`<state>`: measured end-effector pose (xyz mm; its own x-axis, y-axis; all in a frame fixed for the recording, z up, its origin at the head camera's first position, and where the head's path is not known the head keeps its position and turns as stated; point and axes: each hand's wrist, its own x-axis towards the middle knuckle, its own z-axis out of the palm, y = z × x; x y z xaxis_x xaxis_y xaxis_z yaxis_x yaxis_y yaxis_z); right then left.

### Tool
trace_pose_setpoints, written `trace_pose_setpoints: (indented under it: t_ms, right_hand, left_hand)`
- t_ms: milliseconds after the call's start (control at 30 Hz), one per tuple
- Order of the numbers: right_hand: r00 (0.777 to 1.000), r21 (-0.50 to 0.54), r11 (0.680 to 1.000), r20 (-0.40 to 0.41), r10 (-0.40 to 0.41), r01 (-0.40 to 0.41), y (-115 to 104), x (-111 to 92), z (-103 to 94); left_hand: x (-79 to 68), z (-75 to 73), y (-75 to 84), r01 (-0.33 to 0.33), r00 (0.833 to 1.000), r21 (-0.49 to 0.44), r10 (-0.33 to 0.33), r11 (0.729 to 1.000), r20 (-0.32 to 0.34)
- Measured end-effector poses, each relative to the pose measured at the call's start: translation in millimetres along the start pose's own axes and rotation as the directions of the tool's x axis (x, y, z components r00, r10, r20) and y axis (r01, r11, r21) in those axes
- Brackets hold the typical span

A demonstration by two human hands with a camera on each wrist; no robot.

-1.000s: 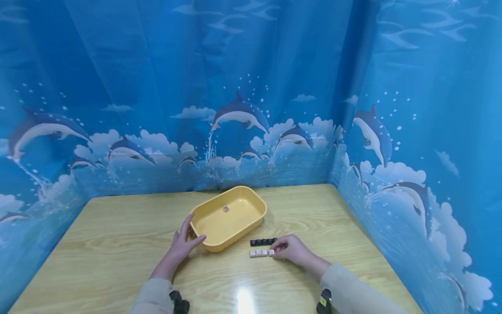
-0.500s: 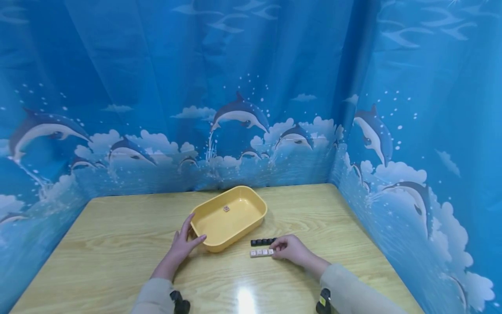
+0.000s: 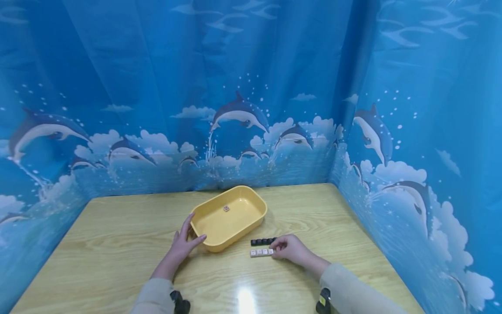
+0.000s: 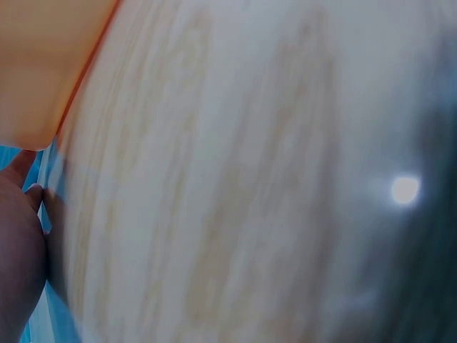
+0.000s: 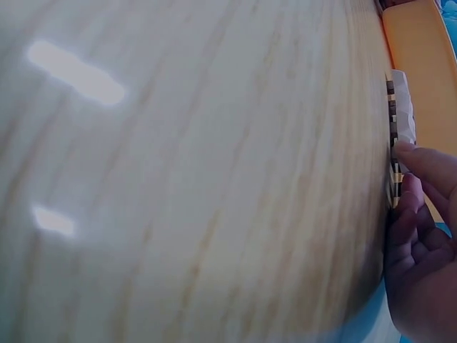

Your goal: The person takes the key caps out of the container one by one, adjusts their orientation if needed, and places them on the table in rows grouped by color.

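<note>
A row of several white keycaps (image 3: 259, 253) lies on the table, with a row of black keycaps (image 3: 262, 241) just behind it. At the white row's right end, my right hand (image 3: 294, 250) pinches the last white keycap (image 3: 271, 252) between thumb and fingers. In the right wrist view, the right hand (image 5: 428, 243) is at the near end of the white row (image 5: 403, 107). My left hand (image 3: 181, 246) rests with spread fingers against the left end of a yellow plastic basin (image 3: 219, 246). Its fingertips partly hide the basin's corner.
One small pinkish keycap (image 3: 226, 209) lies inside the basin. The light wood table (image 3: 129, 235) is enclosed at the back and sides by a blue dolphin-print curtain (image 3: 164, 131). Light glares off the table's front.
The rightmost white keycap moved left in my right hand, closing the gap to the other white keycaps, and then stayed there. My left hand and the basin have not moved.
</note>
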<state>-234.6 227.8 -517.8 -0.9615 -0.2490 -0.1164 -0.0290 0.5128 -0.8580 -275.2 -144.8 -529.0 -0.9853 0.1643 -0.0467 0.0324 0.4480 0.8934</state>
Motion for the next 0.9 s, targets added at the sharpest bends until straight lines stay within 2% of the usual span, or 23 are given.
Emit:
trace_pose_setpoints:
  t_ms: [167, 433, 667, 767, 900]
  right_hand:
    - [1.000, -0.001, 1.000, 0.012, -0.005, 0.005, -3, 3, -5.2]
    - [1.000, -0.041, 0.999, 0.021, -0.018, 0.019, -27, 9, -16.9]
    - [0.993, -0.091, 0.990, 0.054, -0.106, 0.110, -47, 23, -24.0]
    - [0.985, -0.058, 0.987, 0.092, -0.144, 0.149, -55, 29, -26.4]
    - [0.968, -0.004, 0.978, 0.148, -0.204, 0.207, -64, 37, -27.8]
  left_hand:
    - [0.5, -0.2, 0.6, -0.011, 1.000, -0.001, 0.011, 1.000, -0.004]
    - [0.2, -0.3, 0.7, -0.017, 1.000, 0.001, 0.017, 1.000, -0.009]
    - [0.0, -1.4, 3.1, -0.017, 1.000, 0.002, 0.017, 1.000, -0.006]
    - [0.1, -1.2, 2.8, -0.029, 1.000, -0.003, 0.029, 1.000, -0.006]
    - [2.0, 0.2, -1.4, -0.077, 0.997, 0.001, 0.077, 0.997, -0.019]
